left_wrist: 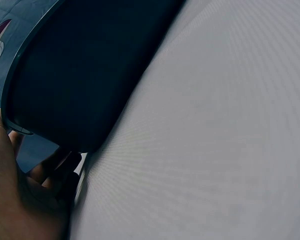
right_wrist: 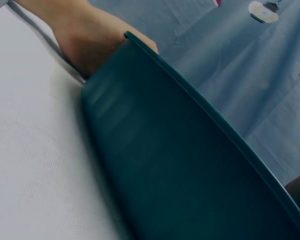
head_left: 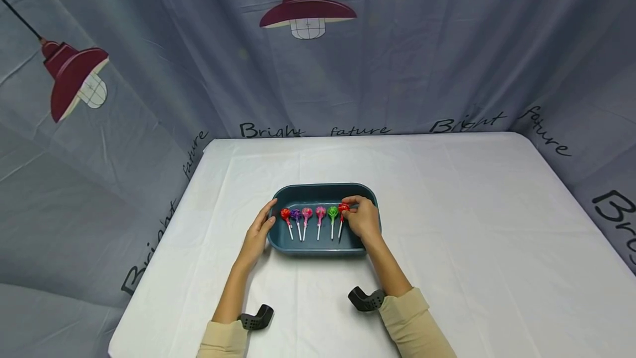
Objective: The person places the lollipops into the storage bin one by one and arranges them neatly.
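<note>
A dark teal tray [head_left: 308, 250] lies on the white-covered table, with lollipops in a row inside. From the left come a red lollipop [head_left: 285, 213], a purple one [head_left: 296, 215] and a pink one [head_left: 307, 212]; further right are another pink one [head_left: 321, 212] and a green lollipop [head_left: 333, 212]. At the row's right end, my right hand [head_left: 364, 217] pinches the head of a second red lollipop [head_left: 342, 208], its stick pointing toward me. My left hand [head_left: 257, 232] rests against the tray's left end, fingertips at the rim. In the left wrist view the tray wall partly hides its fingers.
White cloth [head_left: 472, 225] covers the table around the tray. A grey-blue curtain [head_left: 417, 59] printed with lamps and lettering hangs behind and at both sides. Black camera mounts [head_left: 256, 318] sit at both wrists, beside beige sleeves [head_left: 414, 319].
</note>
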{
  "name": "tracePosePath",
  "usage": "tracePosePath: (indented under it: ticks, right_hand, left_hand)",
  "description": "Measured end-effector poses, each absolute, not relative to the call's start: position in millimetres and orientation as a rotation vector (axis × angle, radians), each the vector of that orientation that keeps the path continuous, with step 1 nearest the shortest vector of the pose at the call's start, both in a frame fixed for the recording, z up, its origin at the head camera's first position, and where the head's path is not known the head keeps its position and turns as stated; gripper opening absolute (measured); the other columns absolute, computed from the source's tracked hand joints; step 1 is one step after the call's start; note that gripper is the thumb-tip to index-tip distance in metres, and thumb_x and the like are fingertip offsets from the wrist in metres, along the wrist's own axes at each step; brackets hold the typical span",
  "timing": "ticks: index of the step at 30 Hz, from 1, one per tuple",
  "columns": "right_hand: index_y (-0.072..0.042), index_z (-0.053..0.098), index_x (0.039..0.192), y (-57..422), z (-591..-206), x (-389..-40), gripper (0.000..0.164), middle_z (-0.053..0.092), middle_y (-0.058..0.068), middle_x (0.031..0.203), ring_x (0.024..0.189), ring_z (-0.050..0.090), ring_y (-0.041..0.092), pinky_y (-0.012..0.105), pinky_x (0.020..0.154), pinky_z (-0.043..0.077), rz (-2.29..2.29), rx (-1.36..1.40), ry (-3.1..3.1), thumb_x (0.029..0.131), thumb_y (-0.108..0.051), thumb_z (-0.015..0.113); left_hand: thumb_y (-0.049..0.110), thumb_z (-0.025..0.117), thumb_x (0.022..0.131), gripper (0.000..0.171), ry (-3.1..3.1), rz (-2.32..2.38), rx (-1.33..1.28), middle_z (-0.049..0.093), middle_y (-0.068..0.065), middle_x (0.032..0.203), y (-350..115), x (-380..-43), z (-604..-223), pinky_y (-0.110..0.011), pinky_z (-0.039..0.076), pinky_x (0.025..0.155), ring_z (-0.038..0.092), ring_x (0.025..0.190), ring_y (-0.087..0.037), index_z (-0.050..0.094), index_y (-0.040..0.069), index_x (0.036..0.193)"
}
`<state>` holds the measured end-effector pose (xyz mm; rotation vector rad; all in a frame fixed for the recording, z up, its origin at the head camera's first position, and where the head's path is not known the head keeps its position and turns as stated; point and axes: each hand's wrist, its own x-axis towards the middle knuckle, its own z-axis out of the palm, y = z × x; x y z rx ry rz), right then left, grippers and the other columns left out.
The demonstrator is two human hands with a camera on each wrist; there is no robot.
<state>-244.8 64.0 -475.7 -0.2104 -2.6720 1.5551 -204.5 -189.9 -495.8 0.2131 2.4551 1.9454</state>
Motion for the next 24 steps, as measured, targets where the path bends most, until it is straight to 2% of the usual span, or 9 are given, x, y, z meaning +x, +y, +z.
tracePosePath:
  ticks: [4,11,17,19,24]
  right_hand:
    - [-0.003,0.069,0.098,63.6,-475.0,-245.2,0.020,0.065,0.012,0.095,0.080,0.063,0.021,0.034,0.068,0.051,1.559,-0.220,-2.672,0.078,0.002,0.069]
    - [-0.001,0.068,0.098,60.9,-473.4,-245.4,0.019,0.065,0.012,0.091,0.075,0.061,0.020,0.029,0.063,0.049,1.561,-0.217,-2.708,0.079,0.003,0.068]
    - [-0.003,0.069,0.096,60.0,-472.6,-245.1,0.017,0.064,0.010,0.090,0.074,0.058,0.019,0.028,0.062,0.047,1.570,-0.240,-2.738,0.080,0.002,0.068]
    - [-0.003,0.069,0.096,60.3,-472.8,-245.0,0.017,0.064,0.010,0.090,0.075,0.059,0.019,0.029,0.063,0.048,1.566,-0.239,-2.732,0.079,0.002,0.069]
    - [-0.004,0.070,0.095,62.6,-474.5,-244.5,0.018,0.066,0.010,0.092,0.077,0.062,0.019,0.031,0.065,0.050,1.562,-0.232,-2.703,0.078,0.002,0.070]
  left_hand:
    - [0.017,0.043,0.099,0.044,2.451,1.958,0.219,0.027,-0.007,0.149,-191.5,-206.9,-499.5,-0.043,0.019,0.109,0.019,0.137,-0.025,0.036,0.015,0.143]
    - [0.026,0.045,0.098,0.043,2.461,1.988,0.205,0.029,0.002,0.148,-198.1,-216.8,-524.3,-0.040,0.018,0.110,0.020,0.136,-0.019,0.039,0.027,0.141]
    - [0.030,0.046,0.098,0.043,2.478,1.985,0.205,0.030,0.003,0.147,-198.5,-216.6,-526.3,-0.040,0.019,0.110,0.021,0.136,-0.019,0.040,0.028,0.141]
    - [0.028,0.046,0.098,0.043,2.467,1.989,0.206,0.030,0.002,0.147,-198.4,-216.0,-523.4,-0.040,0.019,0.110,0.021,0.136,-0.019,0.040,0.028,0.141]
    - [0.019,0.044,0.099,0.044,2.447,1.982,0.249,0.029,-0.007,0.148,-193.6,-208.9,-505.3,-0.044,0.017,0.110,0.019,0.137,-0.025,0.037,0.016,0.142]
